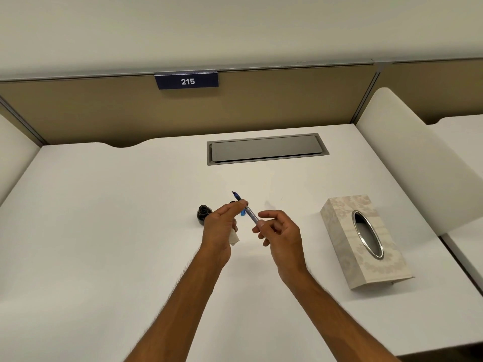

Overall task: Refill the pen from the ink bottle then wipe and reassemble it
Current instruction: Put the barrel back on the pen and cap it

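Ink bottle partly hidden behind the left hand, small dark object behind its fingertips too hidden to name, tissue mostly tucked in that palm, pen rear end covered by right hand, forearms cut off at bottom edge

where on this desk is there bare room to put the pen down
Bare desk lies left of the ink bottle, also in front, beside the forearms. A smaller patch sits between the right hand and tissue box. It's crowded around the left hand, holding pen by the bottle.
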